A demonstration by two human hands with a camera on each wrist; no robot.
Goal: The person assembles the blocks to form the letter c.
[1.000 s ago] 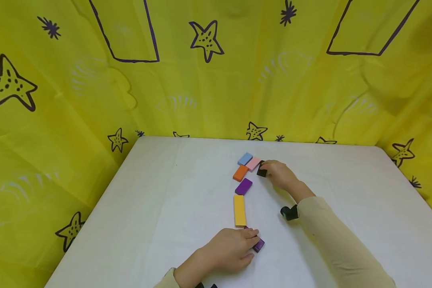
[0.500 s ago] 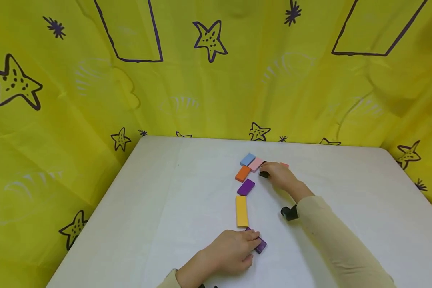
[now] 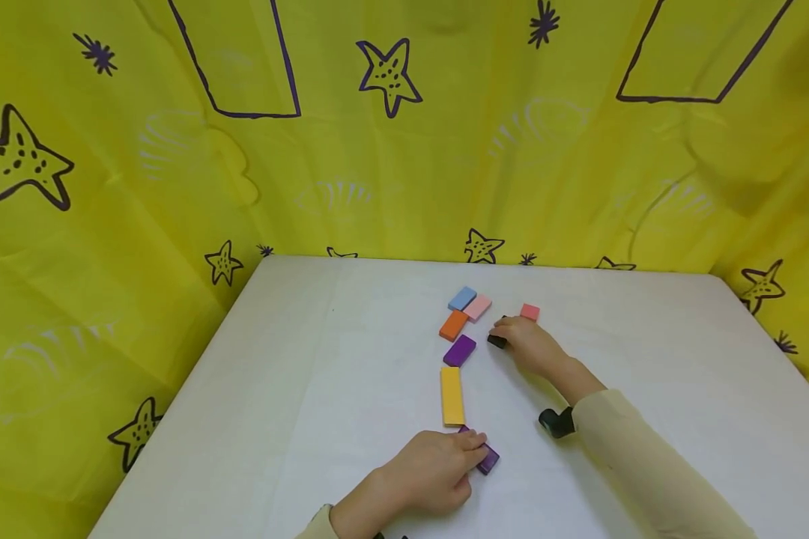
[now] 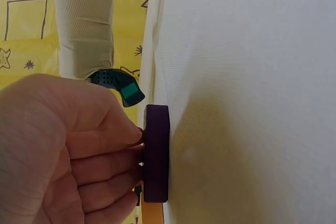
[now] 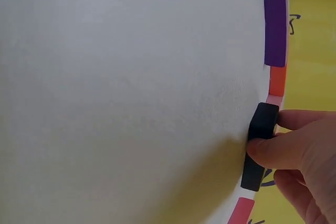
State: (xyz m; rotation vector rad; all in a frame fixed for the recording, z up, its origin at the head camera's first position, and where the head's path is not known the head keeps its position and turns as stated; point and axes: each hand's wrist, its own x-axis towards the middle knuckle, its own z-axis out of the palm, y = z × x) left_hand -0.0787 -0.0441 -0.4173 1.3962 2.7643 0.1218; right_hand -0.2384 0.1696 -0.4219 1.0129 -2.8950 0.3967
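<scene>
In the head view my right hand (image 3: pixel 529 344) pinches a black rectangular block (image 3: pixel 497 341) low over the white table. The right wrist view shows the thumb across one face of this black block (image 5: pixel 254 174), fingers behind it. Nearer to me, my left hand (image 3: pixel 434 468) rests its fingertips on a purple block (image 3: pixel 488 460), partly hidden under them. In the left wrist view the fingertips meet the upper face of that purple block (image 4: pixel 156 156). A yellow block (image 3: pixel 452 397) lies just beyond it, and a coral block (image 3: pixel 529 311) lies just past my right hand.
A curving row runs away from the yellow block: a second purple block (image 3: pixel 460 350), an orange block (image 3: pixel 453 326), a pink block (image 3: pixel 477 308) and a light blue block (image 3: pixel 462 299). A yellow curtain (image 3: pixel 404 165) surrounds the white table (image 3: pixel 323 337). A dark wrist-worn device (image 3: pixel 556 423) sits under the right sleeve.
My right hand has drawn the black block away from the pink block, toward me and slightly right, which uncovers the coral block. My left hand stays on the purple block.
</scene>
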